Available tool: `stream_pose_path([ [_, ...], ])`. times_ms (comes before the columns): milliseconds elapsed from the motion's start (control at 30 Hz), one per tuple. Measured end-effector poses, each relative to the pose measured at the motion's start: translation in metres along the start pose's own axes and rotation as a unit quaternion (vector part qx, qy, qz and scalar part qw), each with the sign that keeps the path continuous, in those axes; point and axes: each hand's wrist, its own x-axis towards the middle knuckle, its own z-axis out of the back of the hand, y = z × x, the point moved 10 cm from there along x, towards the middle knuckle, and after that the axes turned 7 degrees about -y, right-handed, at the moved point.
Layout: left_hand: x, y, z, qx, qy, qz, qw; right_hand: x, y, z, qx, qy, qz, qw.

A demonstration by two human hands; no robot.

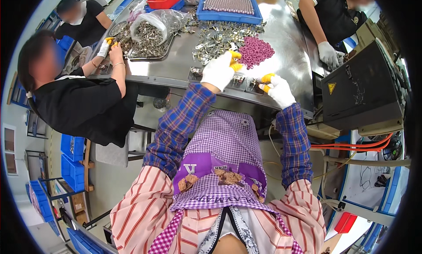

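Observation:
My left hand [218, 72], in a white glove with yellow fingertips, hangs over the near edge of a loose pile of small metal parts [211, 38]. Its thumb and fingers are apart, and I see nothing between them. A heap of small purple rings [256, 52] lies just right of those fingertips. At the table's front edge, my right hand [280, 91], gloved the same way, has its fingertips closed around a small metal part [253, 83]; its exact kind is too small to tell. Between my hands sits a small metal fixture [238, 79] on the edge.
A blue tray [259, 19] holds rows of assembled pieces at the back. On the left, a person [83, 87] handles parts at a metal tray [154, 55] with a plastic bag. Another person's gloved hand [327, 55] is at right, near a dark cabinet [362, 89].

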Motion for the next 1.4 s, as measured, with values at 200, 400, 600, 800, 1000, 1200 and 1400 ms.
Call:
stream_pose_path([
  [200,-0.061,-0.008,-0.065,0.102,0.137,0.122,0.978,0.005,-0.016,-0.003,-0.029,-0.023,0.009,0.999],
  [400,-0.079,0.000,-0.096,0.126,0.121,0.115,0.978,0.008,-0.013,0.002,0.029,-0.022,-0.004,0.999],
  [600,-0.065,-0.008,-0.089,0.265,0.209,-0.020,0.941,0.008,-0.019,-0.006,-0.022,-0.018,0.010,1.000],
  [800,-0.049,-0.033,-0.073,0.366,0.312,-0.070,0.874,0.001,-0.010,-0.004,-0.043,-0.047,-0.004,0.998],
  [1000,-0.040,-0.057,-0.070,0.402,0.374,-0.123,0.827,-0.001,-0.013,-0.003,0.012,-0.052,-0.056,0.997],
  [1200,-0.031,-0.061,-0.077,0.399,0.318,-0.094,0.855,0.001,-0.020,-0.003,0.039,-0.047,-0.051,0.997],
  [1400,-0.020,-0.040,-0.073,0.378,0.259,-0.095,0.884,0.002,-0.021,-0.007,0.023,-0.057,-0.039,0.997],
])
